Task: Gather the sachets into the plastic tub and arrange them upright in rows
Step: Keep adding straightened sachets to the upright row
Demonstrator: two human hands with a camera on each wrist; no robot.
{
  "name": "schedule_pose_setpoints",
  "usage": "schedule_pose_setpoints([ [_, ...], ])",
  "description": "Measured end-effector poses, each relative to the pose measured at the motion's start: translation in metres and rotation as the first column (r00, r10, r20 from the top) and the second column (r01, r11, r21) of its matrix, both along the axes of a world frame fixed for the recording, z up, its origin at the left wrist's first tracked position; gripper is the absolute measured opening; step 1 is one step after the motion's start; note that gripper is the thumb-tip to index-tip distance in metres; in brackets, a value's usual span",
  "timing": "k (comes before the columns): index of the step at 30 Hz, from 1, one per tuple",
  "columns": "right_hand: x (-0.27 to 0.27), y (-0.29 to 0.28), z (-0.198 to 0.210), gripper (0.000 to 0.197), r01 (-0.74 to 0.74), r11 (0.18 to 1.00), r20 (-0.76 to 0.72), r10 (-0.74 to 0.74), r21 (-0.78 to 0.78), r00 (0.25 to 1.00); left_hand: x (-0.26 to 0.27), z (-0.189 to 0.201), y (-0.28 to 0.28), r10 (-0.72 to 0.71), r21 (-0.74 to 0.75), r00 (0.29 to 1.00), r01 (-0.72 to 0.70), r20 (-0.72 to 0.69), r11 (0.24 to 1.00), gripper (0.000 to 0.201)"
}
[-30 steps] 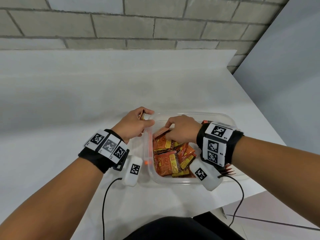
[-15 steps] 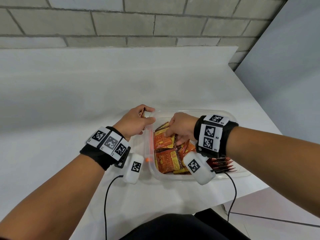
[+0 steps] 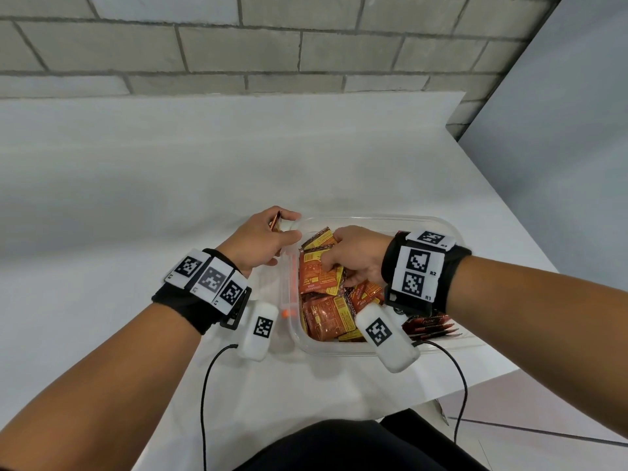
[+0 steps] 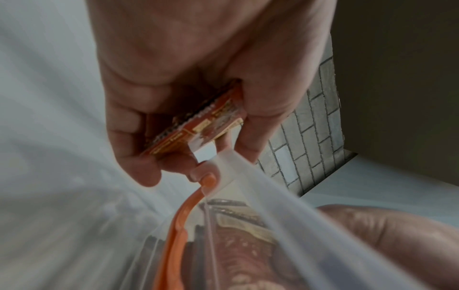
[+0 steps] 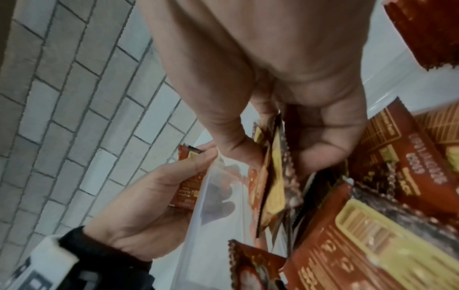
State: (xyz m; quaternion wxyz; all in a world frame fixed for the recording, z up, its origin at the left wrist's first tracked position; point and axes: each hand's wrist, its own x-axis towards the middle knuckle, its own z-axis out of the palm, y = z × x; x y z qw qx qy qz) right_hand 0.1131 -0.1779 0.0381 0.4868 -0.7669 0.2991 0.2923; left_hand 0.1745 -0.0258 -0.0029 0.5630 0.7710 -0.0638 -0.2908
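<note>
Head view: right hand (image 3: 353, 256) lifted sachets (image 3: 317, 266) higher

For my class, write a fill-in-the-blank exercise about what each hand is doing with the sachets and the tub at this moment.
1. The left hand grips a small stack of sachets just outside the tub's ______ end.
2. The right hand reaches ______ the plastic tub and pinches sachets there.
3. Most loose sachets in the tub lie ______ rather than upright.
4. The tub's clip is coloured ______.

Missing words: left; into; flat; orange
</note>
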Motion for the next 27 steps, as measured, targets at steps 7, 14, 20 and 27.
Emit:
schedule_pose_setpoints([
  [7, -0.019, -0.033, 0.016, 0.032, 0.046, 0.996, 0.111, -0.054, 0.075, 0.992, -0.004, 0.017, 0.005, 0.034, 0.015, 0.997, -0.035, 0.072, 0.999, 0.028],
  [14, -0.045, -0.071, 0.040, 0.032, 0.162, 0.899, 0.310, -0.302, 0.407, 0.901, -0.034, 0.071, -0.014, 0.009, -0.279, 0.999, 0.002, 0.038, 0.960, 0.048],
  [20, -0.049, -0.067, 0.052, 0.039, 0.094, 0.850, 0.468, -0.373, 0.518, 0.801, -0.057, 0.062, -0.050, -0.231, -0.596, 0.929, 0.014, -0.289, 0.803, 0.058],
  [27, -0.047, -0.050, 0.051, 0.040, -0.110, 0.990, 0.622, 0.030, 0.092, 0.782, -0.060, 0.062, -0.065, -0.233, -0.651, 0.867, -0.130, -0.441, 0.748, 0.033],
])
